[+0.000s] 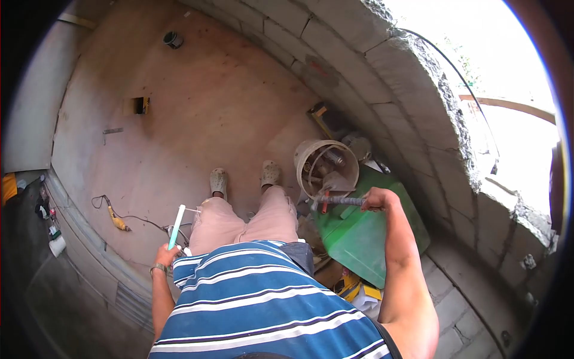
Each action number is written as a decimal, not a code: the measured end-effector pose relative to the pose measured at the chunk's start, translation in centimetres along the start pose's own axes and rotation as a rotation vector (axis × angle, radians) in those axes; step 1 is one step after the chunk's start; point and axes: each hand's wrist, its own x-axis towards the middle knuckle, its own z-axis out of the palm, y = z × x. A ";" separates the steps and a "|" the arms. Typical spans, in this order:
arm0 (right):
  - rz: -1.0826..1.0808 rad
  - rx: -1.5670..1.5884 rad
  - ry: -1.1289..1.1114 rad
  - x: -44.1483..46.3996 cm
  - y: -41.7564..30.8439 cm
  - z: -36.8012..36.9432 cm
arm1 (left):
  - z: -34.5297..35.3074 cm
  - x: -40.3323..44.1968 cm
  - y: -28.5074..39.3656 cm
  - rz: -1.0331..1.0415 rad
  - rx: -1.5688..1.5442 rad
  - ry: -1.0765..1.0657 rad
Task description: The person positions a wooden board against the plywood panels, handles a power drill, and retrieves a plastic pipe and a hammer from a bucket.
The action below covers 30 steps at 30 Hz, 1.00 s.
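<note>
My left hand is closed around the lower end of a slim white-and-teal stick, with a thin wire-like piece at its top. It is held beside my left thigh. On the other side, my right hand grips a grey, ribbed bar-like tool, which points left across the front of a bucket. A short orange-red piece shows near the tool's far end; whether it belongs to the tool I cannot tell. The bucket holds metal pieces and other tools. Beneath the right hand lies a green plastic sheet or lid.
A yellow power tool with a cord lies on the floor at left. Farther off are a small dark can, an open box and a metal bracket. A block wall with a broken-edged opening runs along the right.
</note>
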 end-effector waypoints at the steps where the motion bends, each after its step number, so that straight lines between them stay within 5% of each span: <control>1: 0.004 0.069 0.032 -0.7 0.7 0.1 | 0.0 0.0 1.0 0.036 0.015 0.010; 5: -0.058 -0.141 0.148 -0.4 2.5 0.4 | -0.3 -0.5 4.8 0.065 0.016 0.062; 8: -0.338 -0.291 0.121 -2.3 0.4 1.5 | -1.5 0.7 4.5 0.045 0.000 0.182; 10: -0.050 -0.233 0.127 -3.5 -2.8 3.0 | -2.9 0.9 4.6 -0.001 -0.083 0.234; 14: 0.121 -0.263 0.161 -3.9 -7.7 5.9 | -6.3 3.0 2.4 -0.051 -0.290 0.253; 16: -0.159 -0.542 0.112 -2.7 -7.7 7.4 | -8.1 5.4 -0.1 -0.025 -0.362 0.274; 18: -0.177 -0.644 0.105 -1.9 -8.9 8.9 | -10.2 8.1 -2.5 0.012 -0.391 0.323; 21: 0.049 -0.474 0.194 -2.8 -14.7 10.4 | -14.0 15.3 -7.2 -0.036 -0.476 0.444; 24: 0.259 -0.480 0.151 -5.8 -22.6 11.0 | -21.1 15.1 -4.0 -0.076 -0.694 0.414; 25: 0.209 -0.425 0.343 -8.9 -27.7 11.6 | -22.9 15.6 -3.5 -0.076 -0.744 0.418; 29: 0.041 -0.738 0.220 -7.6 -34.9 8.7 | -28.7 18.9 -2.0 -0.024 -0.899 0.414; 30: 0.208 -0.462 0.296 -10.2 -39.7 8.5 | -29.9 19.6 -1.2 0.000 -0.939 0.416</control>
